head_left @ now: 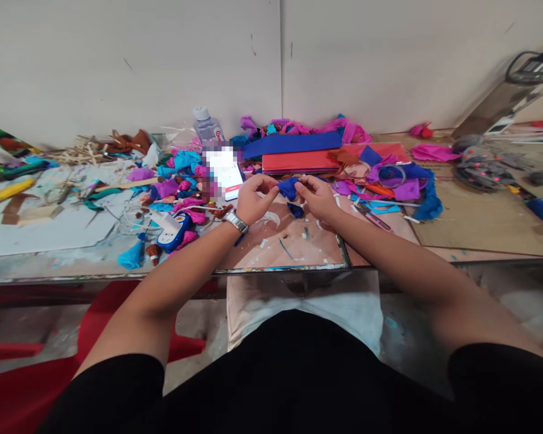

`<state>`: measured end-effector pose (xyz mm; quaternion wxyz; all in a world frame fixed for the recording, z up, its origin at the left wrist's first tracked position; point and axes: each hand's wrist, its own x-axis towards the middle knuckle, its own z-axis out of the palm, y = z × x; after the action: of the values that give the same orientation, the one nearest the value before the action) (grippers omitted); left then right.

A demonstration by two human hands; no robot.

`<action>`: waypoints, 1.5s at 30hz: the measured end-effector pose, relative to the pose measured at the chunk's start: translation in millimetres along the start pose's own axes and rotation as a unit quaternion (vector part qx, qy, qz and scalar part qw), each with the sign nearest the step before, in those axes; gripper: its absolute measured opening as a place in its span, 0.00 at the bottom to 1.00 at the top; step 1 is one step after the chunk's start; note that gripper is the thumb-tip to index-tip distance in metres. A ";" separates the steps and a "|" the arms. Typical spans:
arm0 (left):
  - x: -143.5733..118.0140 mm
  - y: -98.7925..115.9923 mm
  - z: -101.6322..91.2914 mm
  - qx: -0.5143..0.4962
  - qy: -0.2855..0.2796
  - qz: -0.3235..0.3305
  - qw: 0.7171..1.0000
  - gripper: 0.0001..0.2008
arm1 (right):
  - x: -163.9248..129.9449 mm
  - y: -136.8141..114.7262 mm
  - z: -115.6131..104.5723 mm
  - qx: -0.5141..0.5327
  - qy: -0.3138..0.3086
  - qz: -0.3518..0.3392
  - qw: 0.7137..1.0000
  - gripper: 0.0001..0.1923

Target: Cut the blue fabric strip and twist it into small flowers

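Observation:
Between my two hands is a small piece of dark blue crepe paper (pixel 289 188), bunched and held above the table. My left hand (pixel 256 198), with a silver watch on its wrist, pinches the paper's left side. On the right side, my right hand (pixel 315 196) grips it between thumb and fingers. Just below lies another dark blue scrap (pixel 295 210) on the tabletop. Behind my hands are a folded blue paper strip (pixel 294 143) and a red paper stack (pixel 298 161). A phone with a lit screen (pixel 226 172) stands by my left hand.
A clear bottle (pixel 208 126) stands at the back. Crumpled colored paper and a blue-and-white power strip (pixel 174 234) with cables lie to the left. Rightward are a tape roll (pixel 391 176), a pink-handled cutter (pixel 376 220) and a brown board (pixel 475 223). The table's front edge is close.

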<state>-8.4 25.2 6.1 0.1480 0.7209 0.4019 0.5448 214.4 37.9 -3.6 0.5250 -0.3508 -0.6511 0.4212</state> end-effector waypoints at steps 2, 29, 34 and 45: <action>0.2 0.2 0.1 -0.004 0.004 -0.003 1.000 0.15 | 0.2 0.4 0.0 -0.001 0.000 0.002 1.000 0.32; 2.6 -11.6 4.6 -0.130 -0.076 -0.170 0.974 0.28 | -1.3 6.2 -2.3 -0.086 0.027 -0.071 0.993 0.33; 3.3 -12.2 6.2 -0.178 -0.060 -0.190 0.964 0.22 | -0.5 5.0 -2.0 -0.067 0.031 -0.057 0.996 0.34; 3.5 -10.1 7.7 -0.278 -0.072 -0.227 0.931 0.16 | 1.7 5.5 -1.6 -0.019 0.011 -0.035 0.999 0.33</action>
<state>-5.4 35.8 -0.9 0.4902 0.5781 0.3756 0.5333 215.7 41.9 -7.8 0.5396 -0.3421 -0.6653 0.3863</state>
